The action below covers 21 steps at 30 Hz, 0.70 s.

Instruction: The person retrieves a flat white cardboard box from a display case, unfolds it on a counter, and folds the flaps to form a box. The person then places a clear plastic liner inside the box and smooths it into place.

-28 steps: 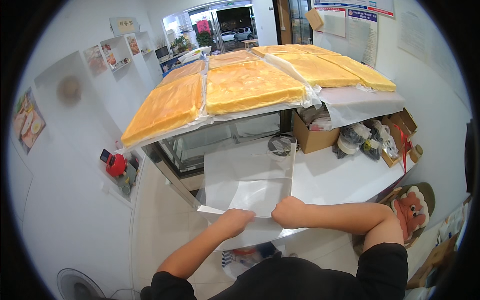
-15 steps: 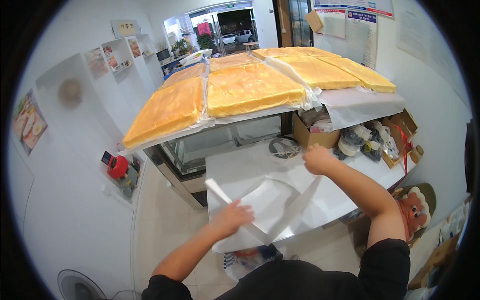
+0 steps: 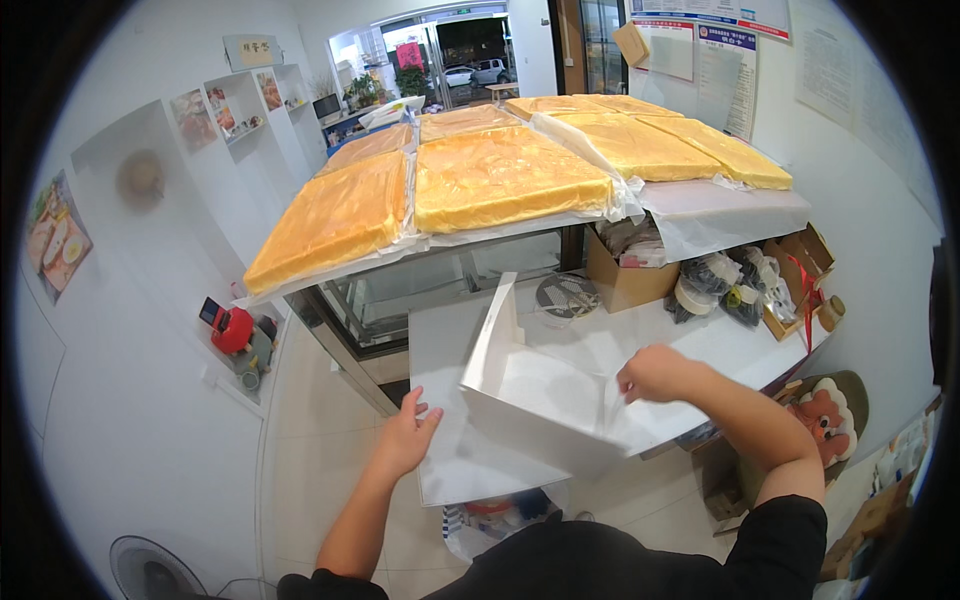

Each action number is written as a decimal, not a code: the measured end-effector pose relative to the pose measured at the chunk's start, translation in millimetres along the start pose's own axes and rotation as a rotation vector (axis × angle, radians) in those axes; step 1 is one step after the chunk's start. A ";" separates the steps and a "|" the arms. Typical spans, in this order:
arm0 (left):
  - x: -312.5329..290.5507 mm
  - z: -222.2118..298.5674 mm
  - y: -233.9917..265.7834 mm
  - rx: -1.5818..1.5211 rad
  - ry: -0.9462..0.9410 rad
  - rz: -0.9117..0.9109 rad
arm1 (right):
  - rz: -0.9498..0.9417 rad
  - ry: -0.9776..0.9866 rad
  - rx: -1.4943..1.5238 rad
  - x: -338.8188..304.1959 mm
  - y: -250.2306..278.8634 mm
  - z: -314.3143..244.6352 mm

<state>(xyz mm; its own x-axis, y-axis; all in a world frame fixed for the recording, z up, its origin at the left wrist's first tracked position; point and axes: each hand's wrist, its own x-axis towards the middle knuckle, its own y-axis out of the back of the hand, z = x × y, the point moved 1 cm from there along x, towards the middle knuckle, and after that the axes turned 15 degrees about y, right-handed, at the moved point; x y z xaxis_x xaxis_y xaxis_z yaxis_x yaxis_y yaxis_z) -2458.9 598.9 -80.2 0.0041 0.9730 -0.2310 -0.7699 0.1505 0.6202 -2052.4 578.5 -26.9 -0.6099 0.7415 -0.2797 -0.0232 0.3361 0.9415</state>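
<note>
A partly folded white cardboard box (image 3: pixel 545 432) sits tilted over the near part of the white table (image 3: pixel 450 345). Its left wall and front panel stand up, while its right side is blurred by motion. My right hand (image 3: pixel 655 374) is closed on the box's right edge, the fingertips partly hidden. Off to the left, my left hand (image 3: pixel 404 434) hovers by the table's left edge, fingers apart, holding nothing and a short way from the box.
Large yellow cake slabs (image 3: pixel 510 175) on paper cover the raised display counter ahead. Beneath its overhang stand a brown carton (image 3: pixel 628 275), black bags (image 3: pixel 712 280) and a round dark mesh piece (image 3: pixel 568 296). A chair with a plush toy (image 3: pixel 828 425) is at right.
The box's left wall and front panel have come upright from a flatter sheet. My left hand has moved left, away from it; my right hand has come down and nearer.
</note>
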 end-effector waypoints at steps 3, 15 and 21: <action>-16.2 9.9 -13.1 -0.016 -0.087 0.075 | 0.249 0.358 -0.121 16.2 -10.8 -39.5; -48.3 24.9 -73.3 0.704 -0.633 0.354 | 0.472 0.346 -0.177 67.1 -38.8 -74.5; -10.2 18.3 -69.6 0.608 -0.861 0.395 | 0.334 0.218 -0.238 60.1 -45.2 -57.4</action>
<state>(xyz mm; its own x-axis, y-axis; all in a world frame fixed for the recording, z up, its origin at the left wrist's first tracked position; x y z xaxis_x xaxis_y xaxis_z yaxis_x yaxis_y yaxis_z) -2393.7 581.6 -107.3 0.4491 0.7327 0.5112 -0.3769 -0.3634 0.8520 -2133.5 574.5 -75.5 -0.7663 0.6388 0.0680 0.0371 -0.0615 0.9974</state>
